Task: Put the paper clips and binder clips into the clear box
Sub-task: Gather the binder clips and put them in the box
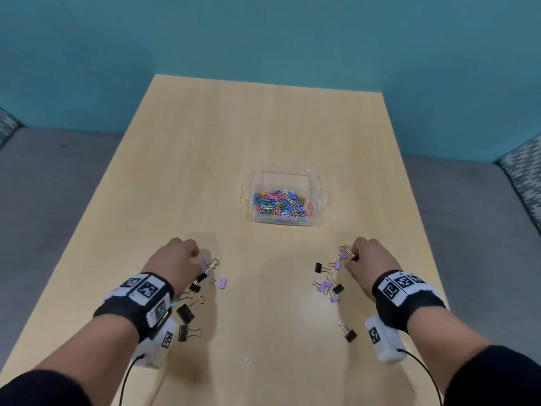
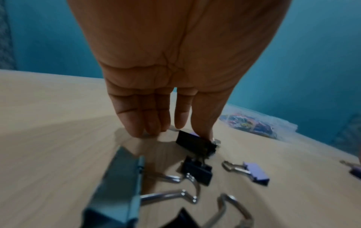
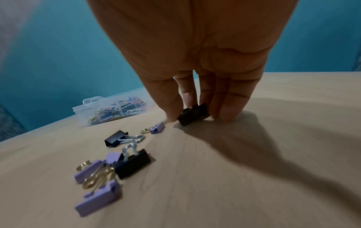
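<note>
1. Right grip first: the right hand [image 3: 195, 61] is down on the desk [image 1: 263, 127], fingers curled, pinching a black binder clip [image 3: 194, 114] between thumb and fingers. The clip sits right on the desk surface.
2. Left grip: the left hand [image 2: 166, 61] is also fingertips-down on the desk, thumb pressed against a black binder clip with a bit of purple behind it [image 2: 196, 144]. It looks like a narrow pinch, but it's blurry, so I honestly can't tell if it actually has hold of it.
3. The clear box [image 1: 285, 197] is further back, around the middle of the desk and well apart from both hands, with a heap of multicoloured paper clips [image 1: 282, 205] inside.
4. Loose binder clips by the left hand: a purple one [image 1: 221, 282], a couple of bigger black ones [image 1: 187, 310] nearer the wrist, plus another black one [image 1: 187, 332].
5. By the right hand: a black one [image 1: 322, 268], a small purple-and-black cluster [image 1: 329, 288], and a lone black one [image 1: 348, 332] closer to the person.
6. Both wrists wear black bands with square printed markers [image 1: 146, 288].
</note>
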A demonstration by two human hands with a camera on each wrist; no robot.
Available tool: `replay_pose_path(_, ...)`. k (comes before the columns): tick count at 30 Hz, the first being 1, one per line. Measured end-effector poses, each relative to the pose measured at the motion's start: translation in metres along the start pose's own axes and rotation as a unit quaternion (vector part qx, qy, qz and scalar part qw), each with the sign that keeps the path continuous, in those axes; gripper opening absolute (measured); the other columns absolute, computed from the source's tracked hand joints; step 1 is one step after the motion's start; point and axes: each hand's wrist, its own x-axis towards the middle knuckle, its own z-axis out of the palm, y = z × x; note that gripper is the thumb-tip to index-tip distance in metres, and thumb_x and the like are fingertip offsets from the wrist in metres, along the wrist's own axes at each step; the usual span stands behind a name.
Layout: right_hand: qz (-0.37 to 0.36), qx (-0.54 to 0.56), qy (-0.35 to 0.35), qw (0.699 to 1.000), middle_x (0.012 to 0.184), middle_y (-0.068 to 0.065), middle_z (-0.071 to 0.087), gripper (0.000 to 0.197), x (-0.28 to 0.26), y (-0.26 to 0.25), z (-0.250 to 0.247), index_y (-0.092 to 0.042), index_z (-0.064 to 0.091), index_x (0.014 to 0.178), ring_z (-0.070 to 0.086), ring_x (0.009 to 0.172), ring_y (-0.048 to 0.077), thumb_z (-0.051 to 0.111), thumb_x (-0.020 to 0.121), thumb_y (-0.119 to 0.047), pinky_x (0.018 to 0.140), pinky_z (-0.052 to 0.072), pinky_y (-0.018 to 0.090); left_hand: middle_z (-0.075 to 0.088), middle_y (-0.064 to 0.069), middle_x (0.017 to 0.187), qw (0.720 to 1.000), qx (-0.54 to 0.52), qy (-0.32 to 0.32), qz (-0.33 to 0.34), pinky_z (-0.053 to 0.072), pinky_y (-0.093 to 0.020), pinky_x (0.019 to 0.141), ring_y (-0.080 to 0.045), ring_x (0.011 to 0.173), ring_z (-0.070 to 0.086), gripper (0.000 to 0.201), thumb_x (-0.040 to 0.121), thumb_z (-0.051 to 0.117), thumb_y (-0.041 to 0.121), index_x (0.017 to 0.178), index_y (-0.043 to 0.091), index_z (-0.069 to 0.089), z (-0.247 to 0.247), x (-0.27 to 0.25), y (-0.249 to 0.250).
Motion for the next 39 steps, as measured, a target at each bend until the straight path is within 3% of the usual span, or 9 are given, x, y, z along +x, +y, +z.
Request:
replay_pose_path(8,0.027,0.026,0.004,0.999,0.097,0.004,0.04,0.009,0.002,0.001,0.003,-0.011,0.052,0.09,0.052,0.066,0.022,0.058,0.084,-0.015,0.059,0.047,0.03,0.048,0.003,0.086,1.0,0.016,0.003,0.023,0.037,-0.025,0.055,-0.014,0.069,0.052,0.02,0.082,0.065,0.031,0.089,0.021,0.049,0.009,-0.002,0.025)
replay_pose_path(13,0.034,0.113,0.004,0.993,0.083,0.007,0.057,0.008,0.002,0.014,0.004,-0.013,0.051,0.078,0.051,0.064,0.018,0.059,0.08,-0.01,0.051,0.036,0.027,0.046,0.002,0.082,0.999,0.033,0.003,0.044,0.043,-0.029,0.06,-0.017,0.071,0.051,0.021,0.078,0.066,0.028,0.084,0.02,0.048,0.018,-0.009,0.025)
replay_pose_path(17,0.071,0.239,0.031,0.968,0.07,0.004,0.06,0.006,0.002,0.022,0.005,-0.01,0.053,0.077,0.055,0.063,0.024,0.058,0.075,-0.007,0.058,0.046,0.033,0.046,0.0,0.08,0.997,0.039,0.022,0.055,0.042,-0.03,0.059,-0.022,0.075,0.048,0.013,0.077,0.058,0.015,0.086,0.017,0.048,0.022,-0.01,0.026)
replay_pose_path(24,0.083,0.256,0.019,0.963,0.073,0.009,0.062,0.012,0.002,0.035,0.011,-0.015,0.055,0.078,0.055,0.061,0.024,0.067,0.078,-0.013,0.059,0.049,0.033,0.042,0.003,0.078,0.984,0.03,0.106,0.138,0.038,-0.032,0.061,-0.019,0.074,0.039,0.013,0.082,0.061,0.025,0.079,0.018,0.05,0.007,-0.042,0.041)
replay_pose_path(27,0.087,0.253,0.018,0.963,0.073,0.007,0.061,0.012,0.001,0.036,0.013,-0.017,0.055,0.077,0.055,0.06,0.023,0.067,0.079,-0.015,0.057,0.046,0.03,0.04,0.006,0.074,0.987,0.027,-0.008,0.16,0.03,-0.031,0.061,-0.017,0.069,0.041,0.029,0.083,0.057,0.033,0.067,0.023,0.036,0.021,-0.084,0.057)
replay_pose_path(30,0.09,0.257,0.011,0.962,0.075,0.006,0.063,0.011,0.001,0.036,0.012,-0.018,0.056,0.077,0.055,0.06,0.021,0.067,0.079,-0.017,0.056,0.047,0.03,0.04,0.008,0.085,0.977,0.027,-0.159,0.142,0.035,-0.028,0.069,-0.014,0.084,0.05,0.034,0.078,0.057,0.045,0.068,0.03,0.027,0.052,-0.115,0.066)
replay_pose_path(33,0.09,0.256,0.001,0.962,0.074,0.005,0.063,0.01,0.001,0.036,0.01,-0.019,0.056,0.078,0.055,0.06,0.02,0.066,0.08,-0.017,0.055,0.047,0.028,0.026,0.009,0.081,0.97,0.04,-0.195,0.142,0.036,-0.028,0.078,-0.02,0.101,0.054,0.038,0.081,0.054,0.038,0.069,0.032,0.018,0.073,-0.119,0.065)
replay_pose_path(37,0.076,0.239,0.0,0.968,0.077,0.002,0.062,0.011,-0.002,0.036,0.01,-0.019,0.055,0.079,0.057,0.065,0.017,0.066,0.081,-0.017,0.055,0.042,0.025,0.024,0.009,0.075,0.968,0.075,-0.168,0.17,0.044,-0.028,0.073,-0.021,0.081,0.057,0.039,0.068,0.059,0.036,0.073,0.028,0.021,0.089,-0.112,0.053)
replay_pose_path(39,0.072,0.233,0.006,0.97,0.077,0.001,0.062,0.011,-0.003,0.036,0.01,-0.019,0.055,0.079,0.057,0.068,0.017,0.066,0.082,-0.018,0.056,0.041,0.025,0.018,0.008,0.068,0.956,0.087,-0.206,0.192,0.044,-0.022,0.049,-0.012,0.053,0.059,0.067,0.038,0.079,0.034,0.078,0.024,0.027,0.103,-0.106,0.033)
